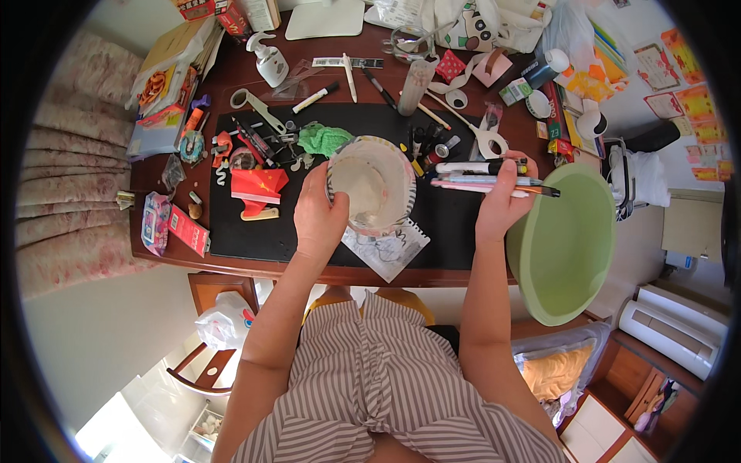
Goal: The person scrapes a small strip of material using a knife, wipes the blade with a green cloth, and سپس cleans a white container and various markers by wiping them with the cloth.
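My left hand [321, 214] grips the side of a round, translucent container [370, 185] with a patterned rim, its open mouth facing up at me. In my right hand [505, 199] is a bundle of several pens and markers [472, 176], held sideways with their ends pointing left. Partly under the container lies a spiral notepad page with drawing on it [391, 254]. Just behind the container is a crumpled green cloth [324, 139]. To its right, several dark pens and small bottles [428, 142] lie on the black desk mat [446, 231].
A large green plastic basin [570, 249] stands at the desk's right edge, close to my right forearm. On the left lie a small red flag [260, 185], a tape roll [238, 98] and a wet-wipes pack [155, 223]. A white pump bottle [269, 61] and a clear cylindrical cup [415, 87] stand farther back.
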Demonstrator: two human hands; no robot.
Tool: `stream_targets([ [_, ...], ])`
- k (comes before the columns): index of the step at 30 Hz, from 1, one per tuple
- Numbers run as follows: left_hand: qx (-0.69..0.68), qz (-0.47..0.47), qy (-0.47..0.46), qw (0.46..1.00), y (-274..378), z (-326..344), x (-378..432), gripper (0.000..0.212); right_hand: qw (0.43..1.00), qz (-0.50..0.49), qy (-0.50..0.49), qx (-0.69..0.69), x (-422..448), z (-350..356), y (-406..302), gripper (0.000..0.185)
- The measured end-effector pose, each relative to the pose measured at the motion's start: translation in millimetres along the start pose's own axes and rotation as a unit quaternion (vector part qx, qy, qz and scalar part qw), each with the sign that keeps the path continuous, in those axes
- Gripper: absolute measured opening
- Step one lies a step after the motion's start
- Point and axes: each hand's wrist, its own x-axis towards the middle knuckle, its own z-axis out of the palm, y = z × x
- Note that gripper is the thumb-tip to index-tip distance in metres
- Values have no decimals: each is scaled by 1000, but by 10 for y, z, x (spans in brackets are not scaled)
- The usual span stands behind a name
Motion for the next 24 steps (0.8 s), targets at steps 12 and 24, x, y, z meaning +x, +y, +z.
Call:
stream_targets([
  [12,-4,-8,19,1000,-21,-103,-50,43,897,89,-422,-101,-534,775,76,28],
  [24,-3,-4,75,997,-122,-149,77,39,844,-127,-496,-158,-593,461,-37,39],
])
